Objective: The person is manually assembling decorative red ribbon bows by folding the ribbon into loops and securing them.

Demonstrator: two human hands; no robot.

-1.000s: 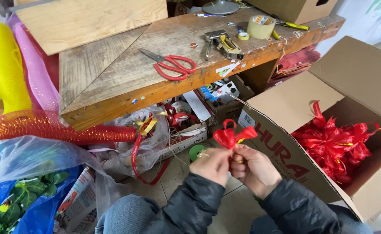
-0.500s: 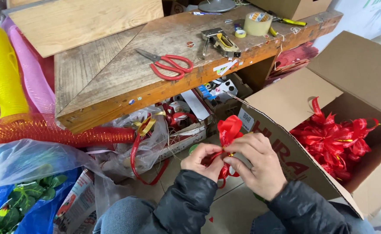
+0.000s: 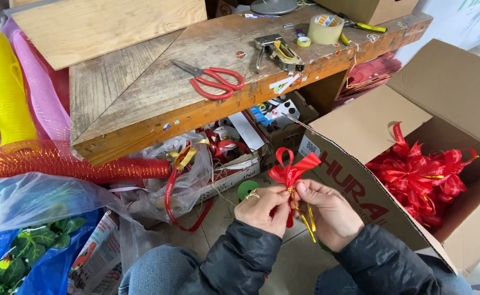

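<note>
Your left hand (image 3: pixel 261 207) and right hand (image 3: pixel 324 210) both pinch the red bow (image 3: pixel 292 170) at its knot, held above the floor just beside the box (image 3: pixel 360 128) flap, below the bench (image 3: pixel 141 104) front edge. The slick satin ribbon could slip and the loops spring open if your pinch eases. The thin gold tie (image 3: pixel 307 221) dangles loose and may pull free. Finished bows (image 3: pixel 423 177), glossy and crinkled, fill the box.

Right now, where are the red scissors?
In the head view, the red scissors lie on the wooden bench, upper centre, left of the metal stapler.
</note>
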